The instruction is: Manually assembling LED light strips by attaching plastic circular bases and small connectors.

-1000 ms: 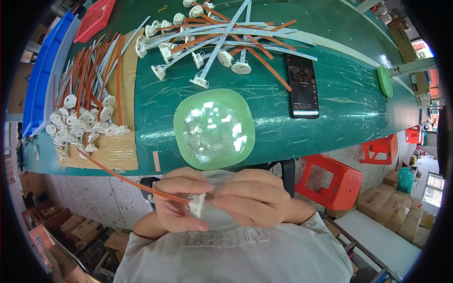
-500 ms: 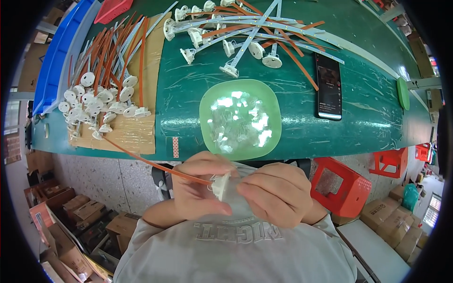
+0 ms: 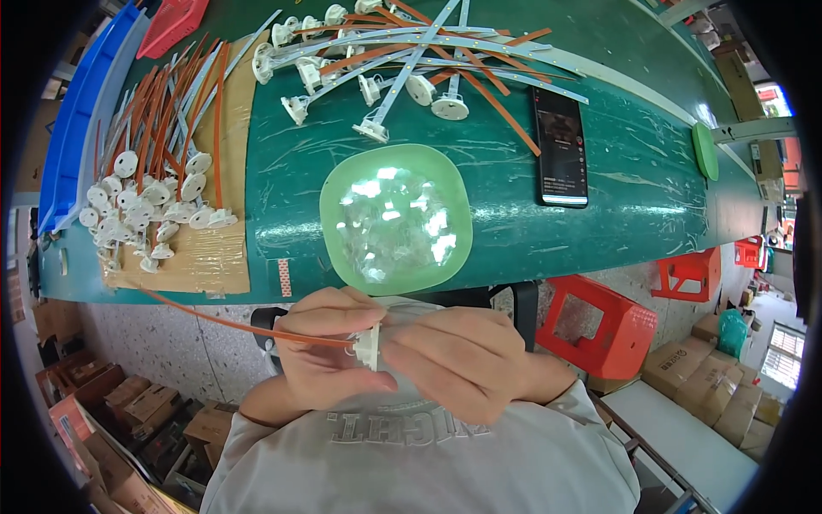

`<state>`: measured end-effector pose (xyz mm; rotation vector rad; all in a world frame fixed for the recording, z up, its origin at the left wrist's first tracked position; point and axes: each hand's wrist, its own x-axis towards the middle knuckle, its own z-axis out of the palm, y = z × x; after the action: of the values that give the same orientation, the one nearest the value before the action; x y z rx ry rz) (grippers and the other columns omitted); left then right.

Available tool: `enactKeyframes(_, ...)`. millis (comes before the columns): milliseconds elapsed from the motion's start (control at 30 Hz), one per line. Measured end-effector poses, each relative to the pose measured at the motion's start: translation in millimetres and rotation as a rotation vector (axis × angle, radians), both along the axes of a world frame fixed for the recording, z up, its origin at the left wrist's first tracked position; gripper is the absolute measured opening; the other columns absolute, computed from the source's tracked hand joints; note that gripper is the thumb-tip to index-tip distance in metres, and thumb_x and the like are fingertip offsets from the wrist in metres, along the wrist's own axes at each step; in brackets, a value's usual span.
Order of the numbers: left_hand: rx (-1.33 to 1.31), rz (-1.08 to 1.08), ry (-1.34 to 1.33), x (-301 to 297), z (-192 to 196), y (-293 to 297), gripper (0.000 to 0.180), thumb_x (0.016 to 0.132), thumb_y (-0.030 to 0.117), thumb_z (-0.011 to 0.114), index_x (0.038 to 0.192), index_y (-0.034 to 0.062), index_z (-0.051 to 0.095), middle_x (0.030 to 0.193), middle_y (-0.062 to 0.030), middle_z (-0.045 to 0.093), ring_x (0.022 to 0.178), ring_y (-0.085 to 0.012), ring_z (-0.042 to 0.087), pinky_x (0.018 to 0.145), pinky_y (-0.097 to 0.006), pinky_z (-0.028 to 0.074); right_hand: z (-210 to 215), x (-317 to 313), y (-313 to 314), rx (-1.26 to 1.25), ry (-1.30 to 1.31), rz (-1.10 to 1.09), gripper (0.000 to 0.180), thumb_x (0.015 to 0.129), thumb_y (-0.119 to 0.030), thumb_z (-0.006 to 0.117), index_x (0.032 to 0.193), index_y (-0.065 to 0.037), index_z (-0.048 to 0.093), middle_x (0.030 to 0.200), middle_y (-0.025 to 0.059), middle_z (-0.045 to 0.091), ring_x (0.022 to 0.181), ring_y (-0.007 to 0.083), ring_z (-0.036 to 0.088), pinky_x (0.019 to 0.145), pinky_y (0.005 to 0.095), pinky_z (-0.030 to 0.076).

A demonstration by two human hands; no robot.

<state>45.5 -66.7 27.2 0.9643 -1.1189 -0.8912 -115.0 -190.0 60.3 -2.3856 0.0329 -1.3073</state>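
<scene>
My left hand grips a white round plastic base between thumb and fingers. From its back an orange-brown LED strip runs left toward the table's edge. The fingers of my right hand are bent together against the base's flat face. Whatever they may pinch is hidden. Just beyond my hands stands a green bowl of clear, shiny small pieces.
Many like strips with white bases lie on cardboard at left; another heap lies at the back. A phone rests right of the bowl. A blue tray borders the left side; red stools stand at right.
My right fingertips have closed the small gap to the base and now meet its face. The left hand keeps its grip. The whole view has shifted, so the table appears farther left.
</scene>
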Motion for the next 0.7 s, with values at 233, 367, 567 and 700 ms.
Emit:
enactKeyframes(233, 0.069, 0.009, 0.209, -11.0, 6.1, 2.9, 0.067, 0.056, 0.013, 0.098, 0.114, -0.007, 0.069, 0.101, -0.0172, 0.069, 0.088, -0.0218, 0.066, 0.072, -0.031, 0.05, -1.7, -8.1, 8.5, -0.016, -0.014, 0.008, 0.027, 0.069, -0.005, 0.069, 0.093, 0.006, 0.071, 0.095, 0.0166, 0.069, 0.078, 0.0261, 0.069, 0.058, 0.0285, 0.056)
enactKeyframes(367, 0.052, -0.057, 0.248, -5.2, 6.5, -2.7, 0.067, 0.056, 0.013, 0.098, 0.112, -0.0076, 0.07, 0.097, -0.0155, 0.07, 0.085, -0.0206, 0.065, 0.068, -0.03, 0.049, -8.7, -7.4, 7.6, 0.045, -0.074, 0.066, 0.027, 0.07, -0.004, 0.071, 0.094, 0.006, 0.071, 0.096, 0.0177, 0.069, 0.08, 0.0266, 0.068, 0.059, 0.0296, 0.056)
enactKeyframes(567, 0.02, -0.279, 0.321, 1.3, 5.9, -6.9, 0.067, 0.053, 0.021, 0.1, 0.108, -0.0025, 0.07, 0.094, -0.0114, 0.067, 0.081, -0.0225, 0.065, 0.069, -0.033, 0.05, -3.7, -7.1, 2.0, 0.215, -0.13, 0.28, 0.025, 0.068, -0.004, 0.073, 0.092, 0.006, 0.073, 0.094, 0.0173, 0.07, 0.077, 0.0257, 0.067, 0.059, 0.0286, 0.054)
enactKeyframes(700, 0.061, -0.287, 0.276, 1.1, 14.9, -5.5, 0.064, 0.051, 0.021, 0.101, 0.104, -0.0036, 0.073, 0.091, -0.0119, 0.068, 0.078, -0.0229, 0.066, 0.069, -0.032, 0.051, 3.5, -8.4, 1.5, 0.232, -0.129, 0.278, 0.023, 0.064, -0.005, 0.073, 0.085, 0.006, 0.07, 0.083, 0.0133, 0.068, 0.072, 0.0243, 0.067, 0.058, 0.0291, 0.056)
